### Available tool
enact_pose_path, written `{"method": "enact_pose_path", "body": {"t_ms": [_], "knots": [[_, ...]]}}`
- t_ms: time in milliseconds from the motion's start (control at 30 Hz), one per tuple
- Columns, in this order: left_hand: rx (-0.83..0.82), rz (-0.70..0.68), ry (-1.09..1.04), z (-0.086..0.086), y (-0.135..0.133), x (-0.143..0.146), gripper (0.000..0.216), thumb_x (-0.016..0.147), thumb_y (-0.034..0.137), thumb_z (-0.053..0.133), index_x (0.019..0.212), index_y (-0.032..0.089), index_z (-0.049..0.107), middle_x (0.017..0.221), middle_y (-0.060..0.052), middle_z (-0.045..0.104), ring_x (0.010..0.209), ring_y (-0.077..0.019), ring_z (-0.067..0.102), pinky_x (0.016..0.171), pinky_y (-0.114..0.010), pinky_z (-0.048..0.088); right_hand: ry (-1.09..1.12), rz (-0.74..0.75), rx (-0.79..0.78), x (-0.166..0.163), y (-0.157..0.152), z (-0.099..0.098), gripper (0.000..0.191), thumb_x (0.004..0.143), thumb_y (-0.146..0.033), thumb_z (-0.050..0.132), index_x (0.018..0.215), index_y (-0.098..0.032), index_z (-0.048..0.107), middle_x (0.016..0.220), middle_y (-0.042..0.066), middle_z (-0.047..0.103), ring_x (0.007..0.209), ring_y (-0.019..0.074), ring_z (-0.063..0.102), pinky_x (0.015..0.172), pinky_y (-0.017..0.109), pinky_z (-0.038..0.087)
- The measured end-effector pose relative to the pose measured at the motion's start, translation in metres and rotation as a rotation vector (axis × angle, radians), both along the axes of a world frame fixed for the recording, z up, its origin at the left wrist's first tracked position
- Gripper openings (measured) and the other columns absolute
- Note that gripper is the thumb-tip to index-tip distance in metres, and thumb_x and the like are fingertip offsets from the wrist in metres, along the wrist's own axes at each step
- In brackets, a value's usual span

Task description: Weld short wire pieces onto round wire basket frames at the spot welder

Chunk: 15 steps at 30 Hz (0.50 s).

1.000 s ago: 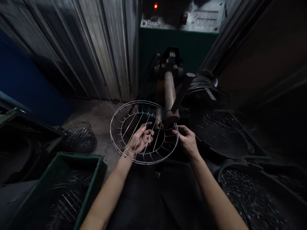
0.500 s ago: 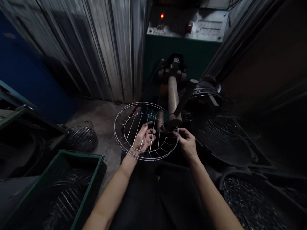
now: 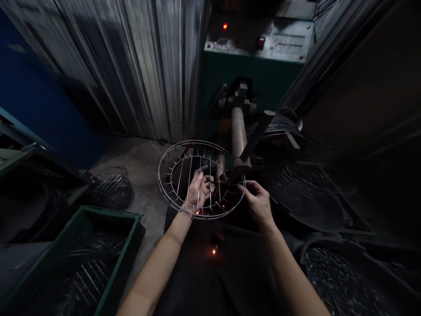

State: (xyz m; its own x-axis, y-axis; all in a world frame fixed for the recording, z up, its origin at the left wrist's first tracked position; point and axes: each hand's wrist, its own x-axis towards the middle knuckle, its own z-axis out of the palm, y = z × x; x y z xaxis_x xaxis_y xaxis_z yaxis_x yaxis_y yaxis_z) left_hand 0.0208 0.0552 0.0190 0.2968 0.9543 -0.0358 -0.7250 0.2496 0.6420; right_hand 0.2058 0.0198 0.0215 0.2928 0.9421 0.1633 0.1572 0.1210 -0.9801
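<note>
A round wire basket (image 3: pixel 190 177), with a double rim and parallel rods across its base, is tilted below a spot welder's upper arm (image 3: pixel 239 131). My left hand (image 3: pixel 201 188) is behind its wires with fingers curled, apparently gripping the base; the exact contact is hard to make out. My right hand (image 3: pixel 258 199) pinches the rim at the right side, close under the arm's blunt end. The basket's right inner part sits between that end and the lower arm (image 3: pixel 221 166). Small orange sparks (image 3: pixel 214 252) glow beneath the basket and over my dark lap.
A green crate (image 3: pixel 120 259) holding wire parts stands at left, near a tangled wire heap (image 3: pixel 112 188). At right are a tub of small metal pieces (image 3: pixel 342 276) and a wire coil (image 3: pixel 279 125). The welder's panel (image 3: pixel 289 41) shows a red light.
Sparks have appeared under the basket and above my lap. The basket has turned slightly, its base rods shifting, while both hands keep nearly the same places.
</note>
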Motion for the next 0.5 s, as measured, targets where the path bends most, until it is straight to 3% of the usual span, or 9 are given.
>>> {"method": "enact_pose_path", "body": {"t_ms": [500], "knots": [[0.054,0.129,-0.007,-0.008,0.009,0.014,0.035,0.085,0.041,0.055,0.114,0.026,0.042,0.075,0.002,0.056,0.047,-0.0084,0.053,0.032,-0.013,0.027,-0.073,0.029,-0.021,0.001,-0.013,0.001,0.031,0.067,-0.047,0.074,0.081,-0.020,0.069,0.080,0.003,0.069,0.079,0.0193,0.062,0.076,0.033,0.049]]}}
